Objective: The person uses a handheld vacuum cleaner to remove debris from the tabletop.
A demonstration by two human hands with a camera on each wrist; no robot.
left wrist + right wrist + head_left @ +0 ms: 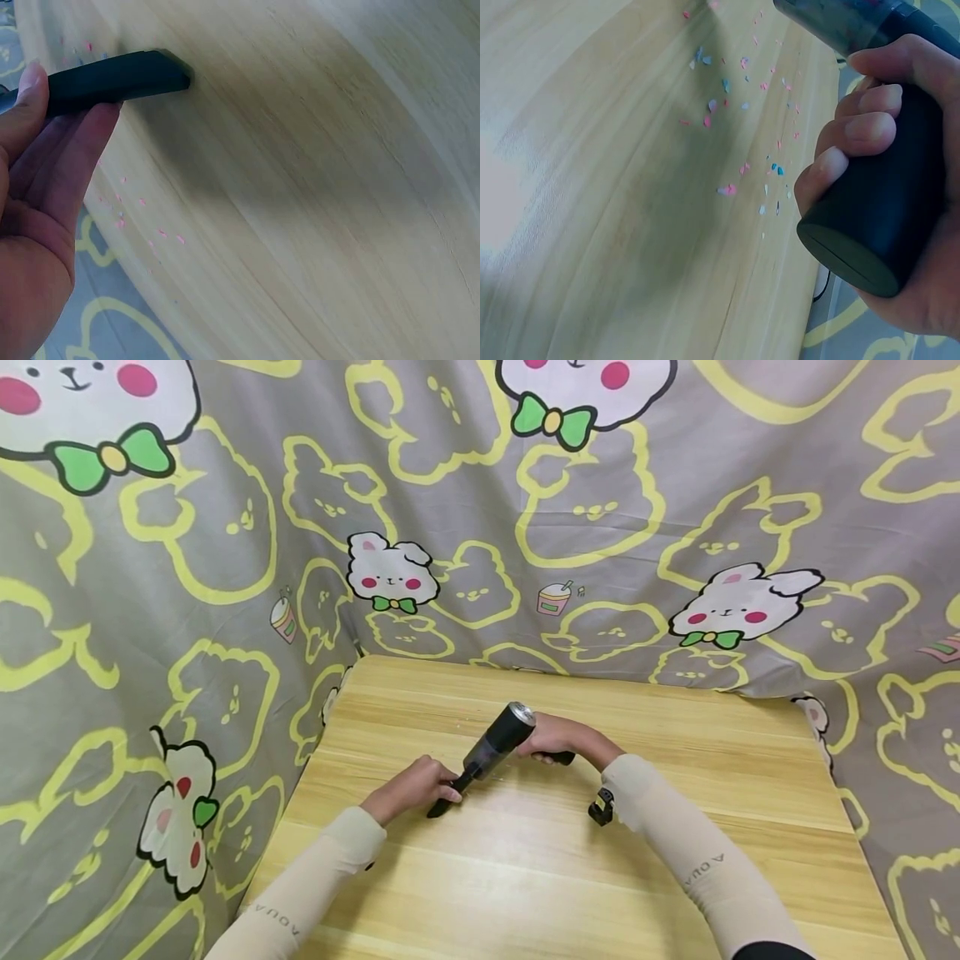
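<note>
Two hands work a black handheld vacuum near the middle of a wooden desk: the right hand wraps its fingers around the handle at 3 o'clock, while the left hand pinches the flat nozzle at 8 o'clock, its tip low over the desk. Coloured paper scraps lie scattered beside the vacuum, before a cartoon-bunny cloth.

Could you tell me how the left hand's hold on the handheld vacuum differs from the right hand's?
The left hand pinches the flat black nozzle between thumb and fingers, while the right hand wraps all its fingers round the thick round handle. The left hand sits at the low front end near the wooden table; the right hand holds the raised rear end. Both hands grip the same handheld vacuum, and both arms wear beige sleeves.
</note>
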